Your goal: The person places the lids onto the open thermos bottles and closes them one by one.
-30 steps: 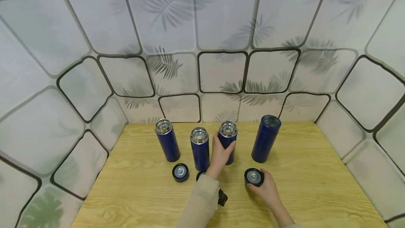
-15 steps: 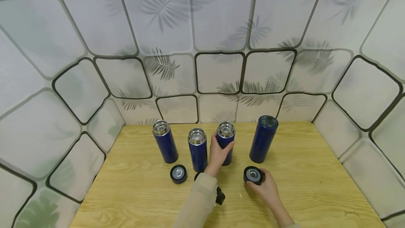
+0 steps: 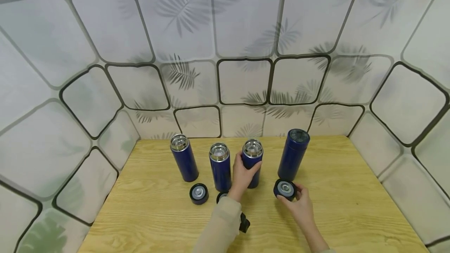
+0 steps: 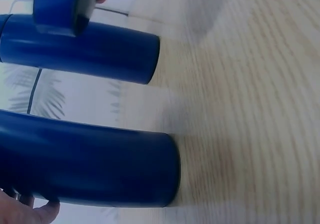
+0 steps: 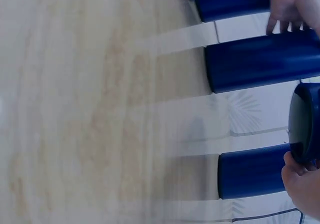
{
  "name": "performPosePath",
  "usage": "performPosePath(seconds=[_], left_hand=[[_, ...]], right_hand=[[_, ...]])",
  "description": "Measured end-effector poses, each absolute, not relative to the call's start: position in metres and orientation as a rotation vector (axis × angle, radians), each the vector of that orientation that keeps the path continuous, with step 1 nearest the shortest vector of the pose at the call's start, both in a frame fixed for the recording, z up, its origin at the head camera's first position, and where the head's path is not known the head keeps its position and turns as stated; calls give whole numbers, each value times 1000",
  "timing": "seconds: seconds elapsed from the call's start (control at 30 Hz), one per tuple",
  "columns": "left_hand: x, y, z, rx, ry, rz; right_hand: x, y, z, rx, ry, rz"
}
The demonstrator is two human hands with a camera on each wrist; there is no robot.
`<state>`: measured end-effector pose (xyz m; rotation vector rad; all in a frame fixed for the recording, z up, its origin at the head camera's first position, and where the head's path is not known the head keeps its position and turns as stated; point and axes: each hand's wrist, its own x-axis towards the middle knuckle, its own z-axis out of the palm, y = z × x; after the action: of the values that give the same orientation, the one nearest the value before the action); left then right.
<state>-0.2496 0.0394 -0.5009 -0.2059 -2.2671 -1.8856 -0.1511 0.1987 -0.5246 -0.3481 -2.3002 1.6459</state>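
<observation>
My left hand [image 3: 242, 175] grips an uncapped blue vacuum flask [image 3: 253, 158] round its side; the flask stands upright and its steel mouth shows. In the left wrist view, only some fingertips show under that flask's body [image 4: 90, 161]. My right hand [image 3: 301, 207] pinches a dark blue lid [image 3: 285, 189] by its edge, with its grey inner side facing the head camera. In the right wrist view the lid [image 5: 303, 121] is off the table. Close behind it stands a flask with its lid on [image 3: 294, 155]. The right hand's far fingers are partly hidden by the lid.
Two more uncapped flasks, one nearer [image 3: 220, 169] and one at far left [image 3: 184, 159], stand on the wooden table [image 3: 151, 214]. A loose lid [image 3: 199, 193] lies before them. My left arm partly covers another lid [image 3: 221, 196] and a small black object [image 3: 244, 223]. Patterned cloth [image 3: 246, 26] surrounds the table.
My right hand has moved the lid slightly away from me and to the right, turning it a little. The flask in my left hand has shifted slightly towards me.
</observation>
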Motion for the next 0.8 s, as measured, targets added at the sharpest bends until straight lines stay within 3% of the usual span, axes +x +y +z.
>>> performPosePath(seconds=[0.47, 0.8], left_hand=[[-220, 36, -503, -269, -2333, -1821], [-204, 33, -500, -343, -2375, -1761]], right_hand=[[-148, 196, -493, -335, -2121, 1809], [-150, 200, -488, -130, -1900, 1876]])
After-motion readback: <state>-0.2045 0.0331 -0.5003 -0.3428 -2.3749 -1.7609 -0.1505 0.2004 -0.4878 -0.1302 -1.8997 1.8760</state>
